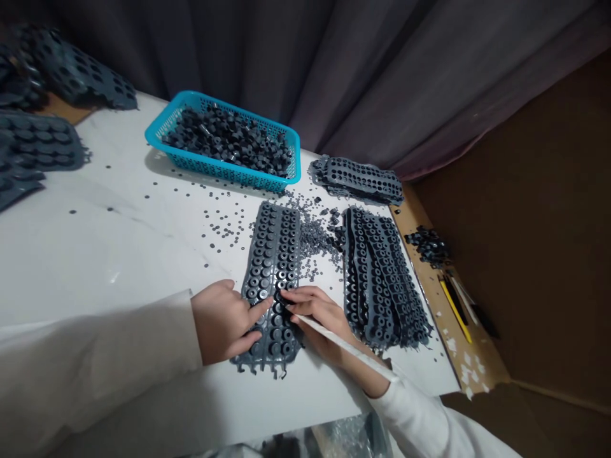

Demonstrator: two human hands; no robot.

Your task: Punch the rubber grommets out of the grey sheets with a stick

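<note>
A dark grey moulded rubber sheet [267,254] with rows of round ring-shaped studs lies on the white table in front of me. My left hand [226,321] rests at its left edge, with the index finger stretched onto the studs and the thumb apart below. Pinched in my right hand [324,318] is a long thin white stick-like tool [346,346]; its tip, over the sheet's right rows, is hidden by the fingers. Right of the sheet, small dark discs [315,235] are scattered.
Behind stands a blue basket [219,166] full of small dark rubber pieces. Overlapping studded sheets [382,273] lie at right, with a perforated stack [360,178] behind. More sheets [42,140] are at far left. A yellow tool [455,308] and loose pieces [428,247] sit beyond the right edge.
</note>
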